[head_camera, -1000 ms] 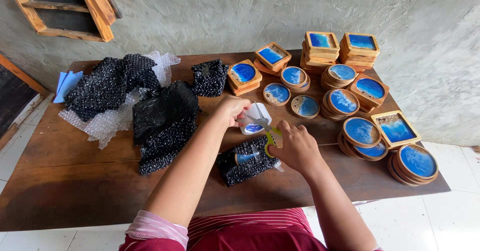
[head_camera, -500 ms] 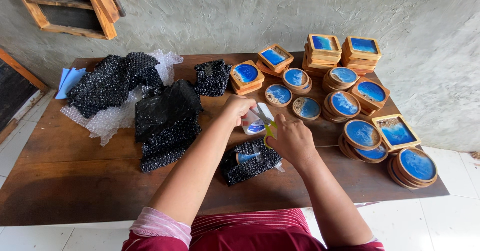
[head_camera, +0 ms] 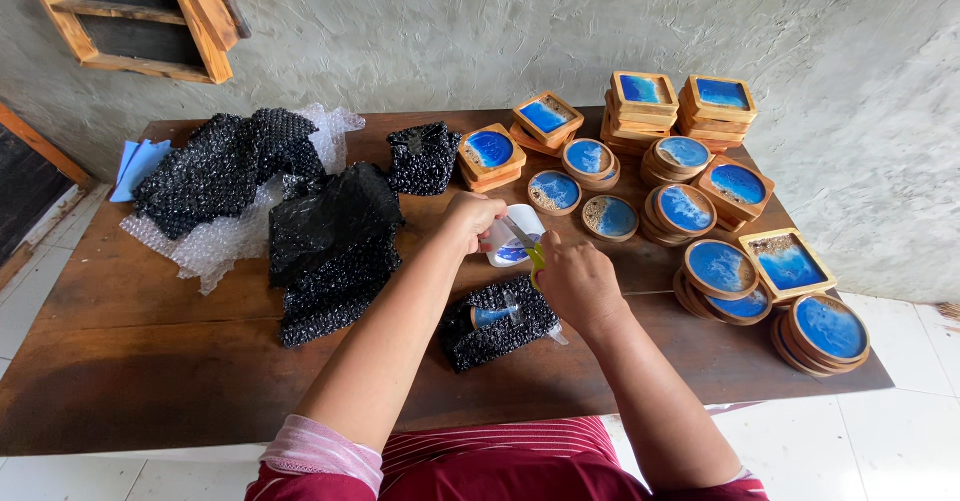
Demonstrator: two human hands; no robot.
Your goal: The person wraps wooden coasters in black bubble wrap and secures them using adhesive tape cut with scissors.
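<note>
My left hand grips a white roll of tape just above the middle of the wooden table. Close beside it on the right, my right hand holds small scissors with a yellow-green handle. Their blades point up and left at the roll. Below both hands lies a coaster wrapped in black bubble wrap, with a strip of clear tape on it.
Piles of black bubble wrap and clear bubble wrap cover the table's left half. Several stacks of round and square wooden coasters with blue resin fill the right half. A grey wall stands behind.
My right hand has moved up and left, bringing the scissors against the tape roll in my left hand. The wrapped coaster has stayed on the table.
</note>
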